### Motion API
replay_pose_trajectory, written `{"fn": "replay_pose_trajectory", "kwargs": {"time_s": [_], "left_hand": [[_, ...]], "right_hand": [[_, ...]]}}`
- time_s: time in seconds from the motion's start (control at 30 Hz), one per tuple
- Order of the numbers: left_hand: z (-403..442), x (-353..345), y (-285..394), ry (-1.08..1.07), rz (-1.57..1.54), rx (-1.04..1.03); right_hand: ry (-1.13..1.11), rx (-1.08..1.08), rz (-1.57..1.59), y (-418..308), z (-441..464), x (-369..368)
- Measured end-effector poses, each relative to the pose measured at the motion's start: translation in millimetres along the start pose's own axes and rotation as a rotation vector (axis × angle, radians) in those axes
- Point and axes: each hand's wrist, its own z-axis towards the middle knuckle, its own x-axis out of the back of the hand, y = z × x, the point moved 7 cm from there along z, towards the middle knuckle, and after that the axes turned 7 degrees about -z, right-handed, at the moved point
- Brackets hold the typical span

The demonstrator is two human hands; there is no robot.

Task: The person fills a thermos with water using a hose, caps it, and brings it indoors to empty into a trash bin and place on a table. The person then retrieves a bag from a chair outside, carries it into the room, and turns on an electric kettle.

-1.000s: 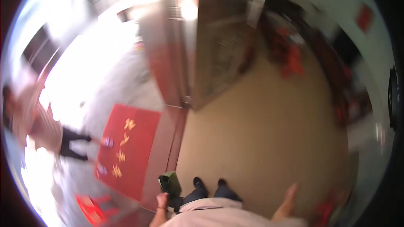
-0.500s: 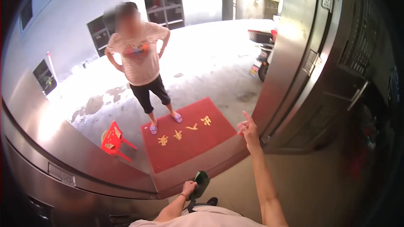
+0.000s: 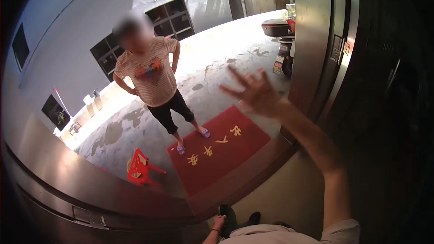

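Note:
My right hand (image 3: pixel 258 95) is raised in front of me with its fingers spread apart, slightly blurred and holding nothing. It appears in front of the grey ground outside, above the red doormat (image 3: pixel 203 178) with yellow characters. Low by my body, my left hand (image 3: pixel 219 222) is closed on a dark green object (image 3: pixel 228 218), whose kind I cannot make out. A person (image 3: pixel 156 79) in a striped T-shirt, dark shorts and purple slippers stands on the mat, facing me, arms bent toward the hips.
A small red plastic chair (image 3: pixel 139 168) stands left of the mat. Metal door panels (image 3: pixel 312 49) frame the doorway, with a raised sill at the mat's near edge. A parked scooter (image 3: pixel 285 47) is outside on the right, before a pale building wall (image 3: pixel 122 0).
My right hand has risen and moved left, going from a pointing finger to spread fingers. My left hand stays closed on the dark green object. The view has shifted.

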Motion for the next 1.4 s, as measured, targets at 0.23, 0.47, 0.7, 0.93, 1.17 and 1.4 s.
{"fn": "replay_pose_trajectory", "kwargs": {"time_s": [0.23,0.47,0.7,0.93,1.17,1.4], "left_hand": [[-1,27,-33,0.121,-0.198,0.13],[23,23,-28,0.139,-0.109,0.104],[56,-11,11,0.056,0.215,0.103],[39,-40,74,-0.016,0.252,0.014],[14,-73,76,-0.065,0.347,-0.269],[-45,-97,72,-0.028,0.402,-0.336]], "right_hand": [[0.424,-1.157,0.229,333,-391,99],[-1.087,-1.649,0.383,-36,-787,58],[-1.313,-1.678,0.925,-260,-691,21],[-1.258,-2.087,0.809,-293,-760,91],[-1.005,-2.357,0.742,-319,-823,103],[-1.061,-1.823,1.011,-269,-734,71]]}}
